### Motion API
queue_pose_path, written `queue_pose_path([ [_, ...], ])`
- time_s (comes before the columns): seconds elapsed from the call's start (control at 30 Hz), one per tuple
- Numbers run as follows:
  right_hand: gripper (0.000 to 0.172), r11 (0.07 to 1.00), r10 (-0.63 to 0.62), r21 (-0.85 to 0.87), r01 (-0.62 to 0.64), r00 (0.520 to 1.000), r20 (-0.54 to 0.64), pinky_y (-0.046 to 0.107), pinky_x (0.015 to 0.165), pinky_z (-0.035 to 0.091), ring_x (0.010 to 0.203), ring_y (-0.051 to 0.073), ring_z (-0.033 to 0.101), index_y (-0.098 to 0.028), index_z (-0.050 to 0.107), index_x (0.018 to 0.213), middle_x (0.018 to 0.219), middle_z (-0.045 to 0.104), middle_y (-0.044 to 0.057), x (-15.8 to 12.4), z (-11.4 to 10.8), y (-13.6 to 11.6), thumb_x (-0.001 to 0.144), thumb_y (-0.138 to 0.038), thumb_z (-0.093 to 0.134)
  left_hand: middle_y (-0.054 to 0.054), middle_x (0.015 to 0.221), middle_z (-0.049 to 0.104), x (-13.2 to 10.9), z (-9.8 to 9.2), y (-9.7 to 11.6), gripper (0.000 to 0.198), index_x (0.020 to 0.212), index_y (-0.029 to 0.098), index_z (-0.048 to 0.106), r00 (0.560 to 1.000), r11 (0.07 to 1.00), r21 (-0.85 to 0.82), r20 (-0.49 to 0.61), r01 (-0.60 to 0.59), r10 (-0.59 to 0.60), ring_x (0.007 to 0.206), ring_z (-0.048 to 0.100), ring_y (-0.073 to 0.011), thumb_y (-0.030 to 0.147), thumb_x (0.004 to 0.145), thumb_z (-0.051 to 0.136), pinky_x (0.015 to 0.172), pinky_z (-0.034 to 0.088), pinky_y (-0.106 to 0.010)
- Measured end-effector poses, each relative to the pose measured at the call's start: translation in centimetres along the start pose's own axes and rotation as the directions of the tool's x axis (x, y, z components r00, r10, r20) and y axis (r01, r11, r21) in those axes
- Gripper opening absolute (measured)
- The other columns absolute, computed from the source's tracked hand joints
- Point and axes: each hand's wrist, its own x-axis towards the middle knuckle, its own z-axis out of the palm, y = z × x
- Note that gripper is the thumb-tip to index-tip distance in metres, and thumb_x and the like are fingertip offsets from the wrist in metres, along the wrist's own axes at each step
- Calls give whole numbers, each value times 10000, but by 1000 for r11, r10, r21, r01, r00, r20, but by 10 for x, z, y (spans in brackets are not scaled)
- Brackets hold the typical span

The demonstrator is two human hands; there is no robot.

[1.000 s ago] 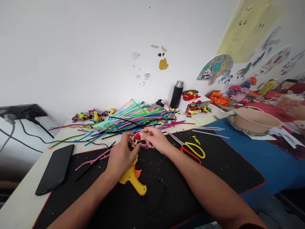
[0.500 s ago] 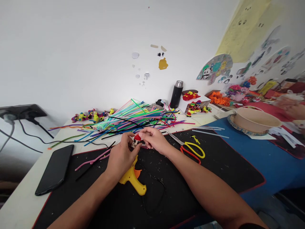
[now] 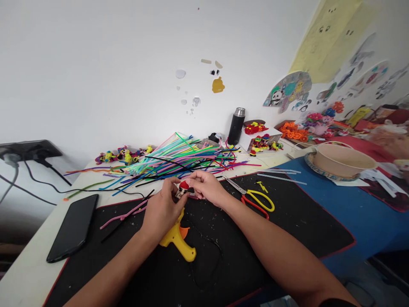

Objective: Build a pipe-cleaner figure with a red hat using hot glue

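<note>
Over the black mat point(image 3: 281, 230), both my hands pinch one small pipe-cleaner figure point(image 3: 183, 188) with a red top and a pale face. My left hand point(image 3: 162, 209) grips it from the left, fingers curled. From the right, my right hand point(image 3: 207, 186) has thumb and fingers closed on its red top. A yellow glue gun point(image 3: 179, 241) lies on the mat just under my left hand. Yellow and red scissors point(image 3: 255, 198) rest to the right of my right hand.
A heap of coloured pipe cleaners point(image 3: 179, 157) lies behind my hands. A black phone point(image 3: 74, 226) lies at the left, a black flask point(image 3: 237, 126) stands by the wall, a tan bowl point(image 3: 341, 160) sits at the right. Small finished figures point(image 3: 124, 155) line the back edge.
</note>
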Motion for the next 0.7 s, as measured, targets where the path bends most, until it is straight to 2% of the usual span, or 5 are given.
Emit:
queue_pose_path([
  [0.27,272,1000,-8,0,8,1000,3,210,439,316,374,85,412,-199,618,877,442,476,-107,0,0,0,879,-460,699,44,778,597,0,0,-2,309,1156,252,489,1000,999,28,4,-15,15,622,627,-189,398,909,603,574,368,-272],
  [0.43,308,999,3,39,-3,1000,1,208,431,325,380,84,415,-196,635,940,466,495,-100,-1,1,-2,889,-496,685,54,769,575,1,-1,-2,317,1156,256,477,1000,999,-42,11,-2,2,641,626,-188,435,918,582,594,379,-279],
  [0.6,376,988,60,143,-54,997,-39,203,389,293,379,80,411,-203,605,920,501,491,-101,0,3,-4,849,-556,712,66,738,538,2,-4,-1,356,1153,250,469,999,992,-121,-35,21,-25,630,609,-189,473,902,589,609,407,-290],
  [0.7,401,984,82,159,-79,996,-18,199,370,272,378,76,408,-201,602,907,513,489,-100,-1,4,-4,842,-580,715,67,736,539,4,-5,-1,362,1147,249,462,998,987,-161,-65,17,-28,644,608,-189,471,893,594,611,416,-289],
])
